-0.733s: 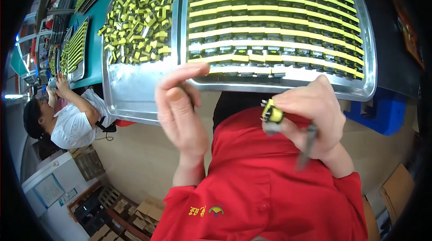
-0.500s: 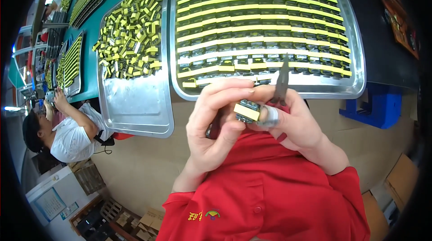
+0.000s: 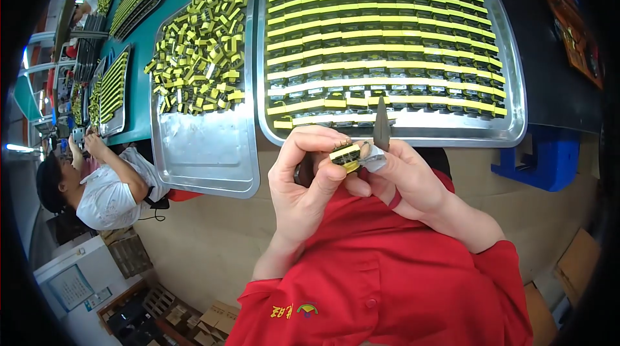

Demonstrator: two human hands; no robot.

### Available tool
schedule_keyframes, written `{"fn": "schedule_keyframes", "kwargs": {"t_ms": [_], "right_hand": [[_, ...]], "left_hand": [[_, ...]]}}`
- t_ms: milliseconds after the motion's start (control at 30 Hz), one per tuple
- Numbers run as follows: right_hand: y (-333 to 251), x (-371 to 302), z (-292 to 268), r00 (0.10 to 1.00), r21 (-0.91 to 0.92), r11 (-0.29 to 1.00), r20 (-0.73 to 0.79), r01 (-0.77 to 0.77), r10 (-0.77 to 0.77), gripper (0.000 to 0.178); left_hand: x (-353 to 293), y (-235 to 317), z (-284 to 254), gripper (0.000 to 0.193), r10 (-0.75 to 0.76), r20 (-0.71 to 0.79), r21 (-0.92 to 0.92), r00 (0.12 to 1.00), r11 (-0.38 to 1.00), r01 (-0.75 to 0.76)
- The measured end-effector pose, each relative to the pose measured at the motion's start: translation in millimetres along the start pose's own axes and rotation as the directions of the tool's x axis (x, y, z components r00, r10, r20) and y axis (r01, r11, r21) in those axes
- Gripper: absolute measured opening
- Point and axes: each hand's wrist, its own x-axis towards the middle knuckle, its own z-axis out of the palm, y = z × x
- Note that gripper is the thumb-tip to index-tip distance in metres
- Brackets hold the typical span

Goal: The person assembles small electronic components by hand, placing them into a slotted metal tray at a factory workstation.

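Note:
Between the thumb and fingers of my left hand (image 3: 298,184) sits a small transformer (image 3: 345,156) with a black body, yellow tape and thin metal pins along its upper side. My right hand (image 3: 416,181) is closed around a pair of pliers (image 3: 382,128), whose dark jaws point up and away from me. The red handles are mostly hidden in the palm. Pale tape (image 3: 373,160) wraps my right thumb, which touches or nearly touches the transformer's right end. A dark object behind my left fingers cannot be made out.
Beyond my hands a metal tray (image 3: 452,136) holds rows of similar transformers. Left of it, another tray (image 3: 200,172) carries a loose heap. A blue plastic stand (image 3: 546,159) is at the right, a wooden box (image 3: 575,36) far right. A co-worker (image 3: 110,191) sits at the left.
The transformer has been turned in my left fingers, so its pins now show on top. The pliers have shifted left and stand more upright. The trays appear slightly farther right.

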Motion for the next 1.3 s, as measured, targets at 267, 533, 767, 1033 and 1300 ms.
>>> {"fn": "schedule_keyframes", "kwargs": {"t_ms": [267, 533, 767, 1033, 1300], "right_hand": [[1.0, -2.7, -6.0, 0.999, -0.085, 0.996, -0.019, -0.032, 0.031, 0.029], [-7.0, -1.2, 7.4, 0.98, -0.183, 0.974, -0.129, 0.13, -0.155, 0.031], [-9.9, -4.5, 2.8, 0.928, -0.562, 0.79, -0.098, 0.246, -0.358, 0.041], [-18.8, -9.8, 5.9, 0.859, -0.747, 0.576, -0.011, 0.333, -0.512, 0.041], [-22.9, -8.4, 6.6, 0.862, -0.836, 0.479, -0.015, 0.267, -0.507, 0.04]], "left_hand": [[1.1, -6.9, -2.2, 0.026, 0.067, 0.064, -0.078, 0.996, 0.995, -0.062], [-0.4, -4.3, 8.9, 0.028, 0.152, -0.033, -0.019, 0.988, 0.988, -0.153], [-6.1, -13.9, 6.9, 0.02, 0.075, 0.055, -0.117, 0.996, 0.991, -0.068], [-7.5, -12.4, 8.2, 0.02, -0.075, 0.135, -0.217, 0.988, 0.971, 0.103], [-6.6, -15.7, 10.4, 0.014, -0.077, 0.131, -0.289, 0.988, 0.951, 0.113]]}}
